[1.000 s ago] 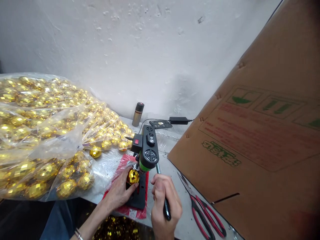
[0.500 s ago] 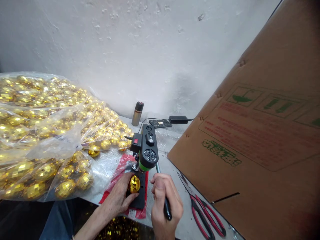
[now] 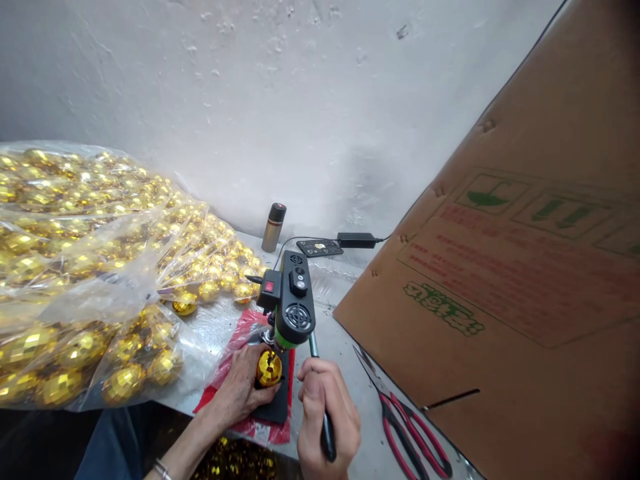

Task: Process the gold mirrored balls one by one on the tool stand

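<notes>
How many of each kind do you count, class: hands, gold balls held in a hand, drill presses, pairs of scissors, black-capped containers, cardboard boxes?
Left hand and right hand: 2
Held gold ball: 1
Drill press: 1
Scissors: 1
Black-capped container: 1
Cardboard box: 1
Total: 7

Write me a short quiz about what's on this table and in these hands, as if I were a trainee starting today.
1. What does the left hand hold?
2. True or false: the right hand grips the scissors.
3. Fill the gap: in the picture, the cardboard box is to the ____ of the black machine.

Key:
1. A gold ball.
2. False; it grips a black handle.
3. Right.
</notes>
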The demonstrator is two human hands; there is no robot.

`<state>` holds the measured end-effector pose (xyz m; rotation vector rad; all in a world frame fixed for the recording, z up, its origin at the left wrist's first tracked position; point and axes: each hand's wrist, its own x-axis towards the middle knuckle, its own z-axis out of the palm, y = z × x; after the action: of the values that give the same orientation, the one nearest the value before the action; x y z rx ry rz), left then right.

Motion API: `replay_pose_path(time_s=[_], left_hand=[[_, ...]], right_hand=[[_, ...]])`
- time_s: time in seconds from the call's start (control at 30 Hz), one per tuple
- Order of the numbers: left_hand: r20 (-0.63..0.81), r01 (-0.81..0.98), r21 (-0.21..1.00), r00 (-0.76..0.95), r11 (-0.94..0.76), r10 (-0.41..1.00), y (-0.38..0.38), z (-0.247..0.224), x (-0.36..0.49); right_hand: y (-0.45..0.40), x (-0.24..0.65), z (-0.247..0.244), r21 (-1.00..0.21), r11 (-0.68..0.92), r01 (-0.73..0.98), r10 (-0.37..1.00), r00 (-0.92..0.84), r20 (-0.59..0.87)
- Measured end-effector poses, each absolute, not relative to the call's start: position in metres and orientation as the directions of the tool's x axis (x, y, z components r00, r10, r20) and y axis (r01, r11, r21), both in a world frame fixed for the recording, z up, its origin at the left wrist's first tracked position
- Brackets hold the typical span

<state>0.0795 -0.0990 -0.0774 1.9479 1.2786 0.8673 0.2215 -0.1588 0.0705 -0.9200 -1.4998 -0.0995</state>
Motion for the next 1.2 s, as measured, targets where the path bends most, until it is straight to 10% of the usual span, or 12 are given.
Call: replay_pose_path(time_s=[0.6,0.77,1.2], left_hand=[[0.157,0.496,0.815,0.31,-0.3,0.938,-0.102,-0.07,0.087],[0.108,0.497,0.828,0.312,-0.259,0.944,-0.102,-0.067,0.086],[0.152,0.448,0.848,0.307,-0.283,0.939,-0.101,-0.077,0.086]], right_hand=[[-0.154,0.21,0.009,-0.56,0.641,0.525,0.434,0.354,0.828],[-0.149,0.218,-0.006,-0.374,0.667,0.645,0.344,0.179,0.922],[-0.15,0.215,0.078,-0.56,0.635,0.532,0.463,0.317,0.827]])
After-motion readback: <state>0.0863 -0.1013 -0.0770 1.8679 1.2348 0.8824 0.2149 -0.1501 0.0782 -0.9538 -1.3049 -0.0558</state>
